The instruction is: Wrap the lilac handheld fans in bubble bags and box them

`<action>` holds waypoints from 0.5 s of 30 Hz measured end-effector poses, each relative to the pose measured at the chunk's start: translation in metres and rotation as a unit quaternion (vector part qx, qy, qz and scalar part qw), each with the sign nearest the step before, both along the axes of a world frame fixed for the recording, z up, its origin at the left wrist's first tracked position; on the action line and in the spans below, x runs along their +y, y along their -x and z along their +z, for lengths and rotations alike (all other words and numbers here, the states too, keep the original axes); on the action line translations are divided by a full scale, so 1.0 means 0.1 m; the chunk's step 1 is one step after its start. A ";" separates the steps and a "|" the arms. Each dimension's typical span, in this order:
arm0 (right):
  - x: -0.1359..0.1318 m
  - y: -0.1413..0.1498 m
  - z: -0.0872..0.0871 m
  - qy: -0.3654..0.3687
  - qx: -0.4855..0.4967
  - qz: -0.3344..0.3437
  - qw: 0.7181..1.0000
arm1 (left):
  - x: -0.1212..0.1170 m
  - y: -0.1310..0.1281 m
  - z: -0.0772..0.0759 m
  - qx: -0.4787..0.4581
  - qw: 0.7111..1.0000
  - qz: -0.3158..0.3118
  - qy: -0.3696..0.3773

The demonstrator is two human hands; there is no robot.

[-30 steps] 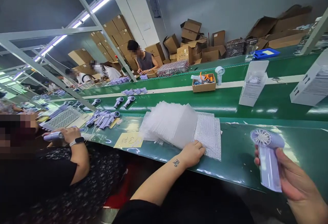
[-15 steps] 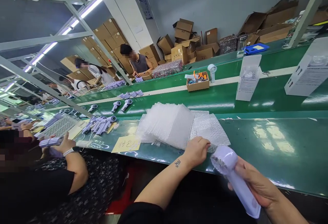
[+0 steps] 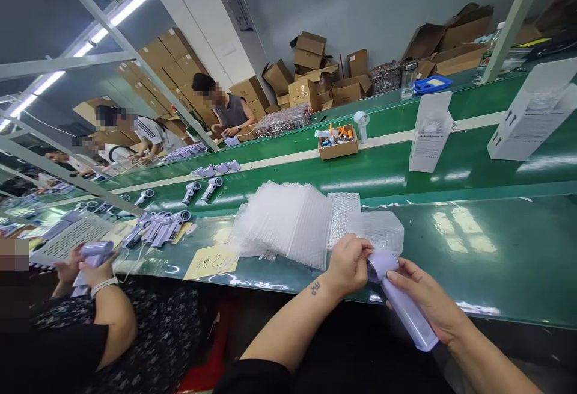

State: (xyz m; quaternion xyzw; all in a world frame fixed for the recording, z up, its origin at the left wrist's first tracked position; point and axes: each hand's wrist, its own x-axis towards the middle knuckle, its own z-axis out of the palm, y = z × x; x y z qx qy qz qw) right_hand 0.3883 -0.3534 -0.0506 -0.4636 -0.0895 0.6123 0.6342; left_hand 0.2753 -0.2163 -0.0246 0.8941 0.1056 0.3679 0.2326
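Note:
A lavender handheld fan [image 3: 408, 313] is gripped by my right hand [image 3: 428, 298], its round head pointing up and left, its handle slanting down to the right. My left hand [image 3: 350, 264] is closed in a pinch on the near edge of a clear bubble wrap bag [image 3: 378, 228]. The fan's head is right beside those fingertips, at the bag's near edge; whether it is inside the bag I cannot tell. To the left lies a thick pile of bubble wrap bags [image 3: 288, 219] on the green bench [image 3: 451, 273].
Several fans [image 3: 160, 228] lie left of a yellow handwritten paper [image 3: 210, 261]. A co-worker's hands [image 3: 92, 270] hold another fan at far left. Across the green conveyor [image 3: 383, 168] stand a small parts box [image 3: 338, 148] and open white boxes [image 3: 430, 135], [image 3: 525, 120].
My right hand has brought the fan left and up, against my left fingertips. The bag's near edge is lifted in my left hand. The view has shifted slightly.

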 end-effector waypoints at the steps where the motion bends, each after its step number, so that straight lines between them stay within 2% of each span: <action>1: 0.00 -0.01 0.03 -0.001 -0.005 -0.017 1.000 | 0.00 0.01 -0.02 -0.007 0.999 0.005 -0.045; 4: 0.00 -0.04 0.09 -0.007 -0.007 -0.065 0.998 | -0.01 0.04 -0.10 -0.031 0.985 0.018 -0.170; 7: 0.02 -0.05 0.11 -0.011 -0.012 -0.073 0.997 | -0.04 0.00 -0.10 -0.057 0.974 0.030 -0.219; 9: 0.03 -0.06 0.11 -0.027 -0.008 -0.060 0.998 | -0.07 -0.06 -0.03 -0.062 0.964 0.007 -0.257; 12: 0.02 -0.12 0.13 -0.055 0.016 -0.060 0.997 | -0.09 -0.15 0.07 -0.031 0.943 -0.073 -0.323; 13: 0.02 -0.15 0.14 -0.054 0.022 -0.068 0.996 | -0.08 -0.15 0.08 -0.020 0.940 -0.087 -0.329; 15: 0.00 -0.21 0.16 -0.044 0.023 -0.085 0.995 | -0.07 -0.13 0.02 -0.016 0.946 -0.078 -0.314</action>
